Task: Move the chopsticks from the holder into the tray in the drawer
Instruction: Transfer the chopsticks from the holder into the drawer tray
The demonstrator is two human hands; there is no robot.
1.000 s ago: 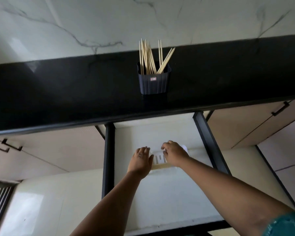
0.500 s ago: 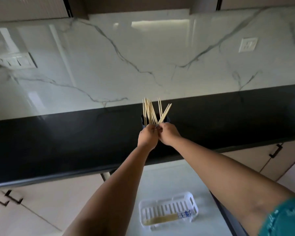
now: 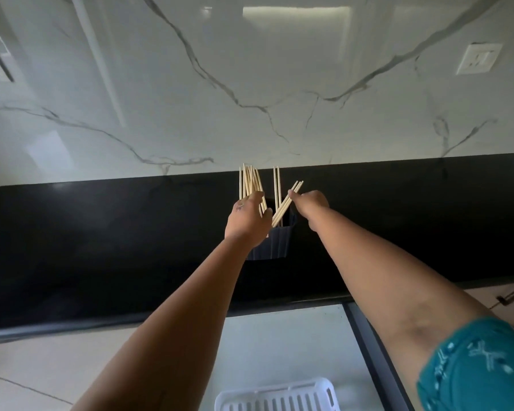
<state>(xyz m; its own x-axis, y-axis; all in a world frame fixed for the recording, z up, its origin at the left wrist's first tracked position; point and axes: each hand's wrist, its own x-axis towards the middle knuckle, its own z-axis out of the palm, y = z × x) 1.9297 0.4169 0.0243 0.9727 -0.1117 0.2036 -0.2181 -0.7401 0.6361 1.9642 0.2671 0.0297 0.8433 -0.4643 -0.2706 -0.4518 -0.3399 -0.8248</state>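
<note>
The left hand (image 3: 247,218) grips a bunch of pale wooden chopsticks (image 3: 251,185) over the dark ribbed plastic holder (image 3: 275,243). The right hand (image 3: 310,203) pinches a few slanted ones (image 3: 284,209).

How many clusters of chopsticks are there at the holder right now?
3: a bunch by the left hand, an upright pair in the holder, a few gripped by the right hand.

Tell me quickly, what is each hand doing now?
Left hand: closed on the chopstick bunch in the holder.
Right hand: closed on slanted chopsticks.

Bare countertop (image 3: 101,247) flanks the holder (image 3: 275,243); wall (image 3: 250,84) close behind.
</note>
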